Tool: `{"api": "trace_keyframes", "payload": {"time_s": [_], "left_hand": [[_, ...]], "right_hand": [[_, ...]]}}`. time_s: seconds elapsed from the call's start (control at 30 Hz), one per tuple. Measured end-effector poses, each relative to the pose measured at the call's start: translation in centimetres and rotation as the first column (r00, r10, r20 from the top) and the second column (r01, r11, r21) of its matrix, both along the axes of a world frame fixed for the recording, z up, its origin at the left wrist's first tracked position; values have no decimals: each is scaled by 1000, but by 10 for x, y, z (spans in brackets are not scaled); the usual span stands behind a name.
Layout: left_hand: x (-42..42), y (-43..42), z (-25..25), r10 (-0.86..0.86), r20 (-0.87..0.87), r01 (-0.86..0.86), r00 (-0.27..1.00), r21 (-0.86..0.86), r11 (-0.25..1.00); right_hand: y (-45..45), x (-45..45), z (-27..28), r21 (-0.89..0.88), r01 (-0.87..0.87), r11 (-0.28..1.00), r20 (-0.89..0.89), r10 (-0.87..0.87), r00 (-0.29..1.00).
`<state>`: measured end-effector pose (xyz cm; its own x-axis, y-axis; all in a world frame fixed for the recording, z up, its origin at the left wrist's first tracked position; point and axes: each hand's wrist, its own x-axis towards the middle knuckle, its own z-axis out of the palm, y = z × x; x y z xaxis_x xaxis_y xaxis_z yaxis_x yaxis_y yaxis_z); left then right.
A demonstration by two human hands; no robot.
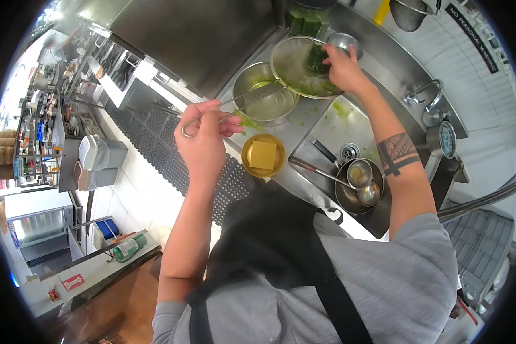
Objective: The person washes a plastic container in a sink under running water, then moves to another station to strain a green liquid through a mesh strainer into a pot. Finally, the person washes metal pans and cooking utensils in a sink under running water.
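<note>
The left hand [203, 129] is closing its fingers around the looped wire handle [184, 132] of a large round strainer [295, 63], while the right hand [343, 70] is reaching inside with fingers partly curled against a dark green clump [316, 61]; whether it is gripping or pressing, I cannot tell. The strainer is sitting at the far part of the counter [304, 127], its pale mesh carrying a wet green film, with brighter green bits gathering along the near rim. It is tilting and overlapping the right side of a metal pot [238, 94], which is holding a little greenish liquid. A small metal bowl [343, 39] is crowding the right hand from behind, and a container of green contents [307, 23] is standing just beyond the strainer. On the left, a broad steel panel [195, 43] is bounding the pot's side. Nearer the body, a yellow bowl [245, 159] holding a yellow block [264, 154] is resting close to the counter's edge. Rightward, the sink [356, 123] is opening up room, green scraps dotting its floor, before a pan [345, 196] with two ladles [359, 174].
</note>
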<state>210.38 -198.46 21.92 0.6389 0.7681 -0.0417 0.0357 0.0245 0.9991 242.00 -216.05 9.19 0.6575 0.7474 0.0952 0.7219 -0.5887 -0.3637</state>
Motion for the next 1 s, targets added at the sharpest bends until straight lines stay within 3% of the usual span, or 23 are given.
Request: {"api": "trace_keyframes", "payload": {"time_s": [0.1,0.2,0.4,0.47,0.57,0.67,0.87,1.0], "left_hand": [[-1,-1,3,3,-5,-3,1000,1,1000],[0,-2,2,-4,-12,4,1000,10,1000],[0,-1,2,-3,-17,3,1000,11,1000],[0,-1,1,-3,-18,3,1000,14,1000],[-1,1,1,-5,7,5,1000,15,1000],[0,0,1,3,4,-3,1000,-6,1000],[1,2,1,4,12,-4,1000,-8,1000],[2,-1,3,2,3,-2,1000,-19,1000]], "right_hand": [[-1,-2,1,0,-55,998,-20,55,998],[-3,1,-2,55,10,998,46,-13,999],[-1,3,3,38,-8,999,-90,11,996],[0,5,-9,49,16,999,65,-19,998],[2,-1,-2,79,-58,995,-63,63,996],[3,4,-5,126,-17,992,-14,18,1000],[6,10,4,19,-28,999,-108,30,994],[3,14,-7,51,-30,998,-43,32,999]]}}
